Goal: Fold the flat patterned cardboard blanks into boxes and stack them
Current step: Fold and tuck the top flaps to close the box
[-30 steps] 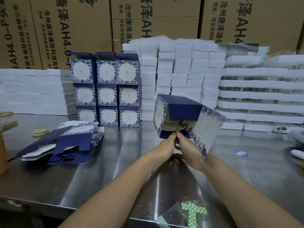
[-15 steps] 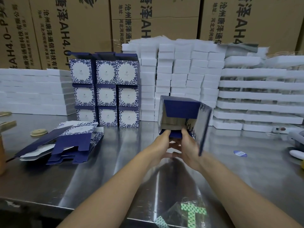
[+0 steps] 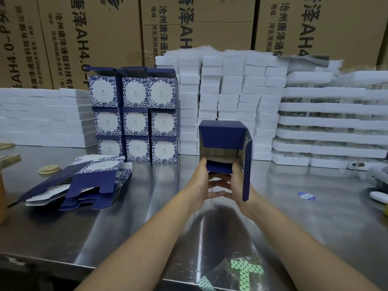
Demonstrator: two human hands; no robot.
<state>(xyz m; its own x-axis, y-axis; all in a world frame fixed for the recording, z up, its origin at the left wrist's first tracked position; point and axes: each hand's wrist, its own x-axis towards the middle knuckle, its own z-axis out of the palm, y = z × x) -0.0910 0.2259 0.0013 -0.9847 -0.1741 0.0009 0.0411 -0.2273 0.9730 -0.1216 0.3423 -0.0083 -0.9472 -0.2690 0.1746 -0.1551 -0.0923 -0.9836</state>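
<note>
Above the middle of the steel worktop (image 3: 315,223), both hands are holding a half-formed box (image 3: 222,133) off the surface, its open end facing the camera.

- Left hand (image 3: 199,181) is gripping the box's lower left edge: thumb lying against the left wall, fingers (image 3: 216,183) reaching underneath, slightly spread.
- Right hand (image 3: 237,181) is gripping the lower right edge the same way, thumb up on the wall. Its fingers are mostly hidden under the box.
- A short navy flap (image 3: 219,168) is sitting between the two thumbs. A long navy flap (image 3: 246,171) is hanging down past the right wrist.
- Pale inner card is showing inside the box, with navy panel above it.

Flat blanks (image 3: 92,181) are lying in a loose pile on the left of the worktop. Folded boxes (image 3: 136,114) are standing behind them in a block three wide and three high, top flaps up. White foam trays (image 3: 327,122) are standing in stacks along the back, with brown cartons (image 3: 210,22) behind.
</note>
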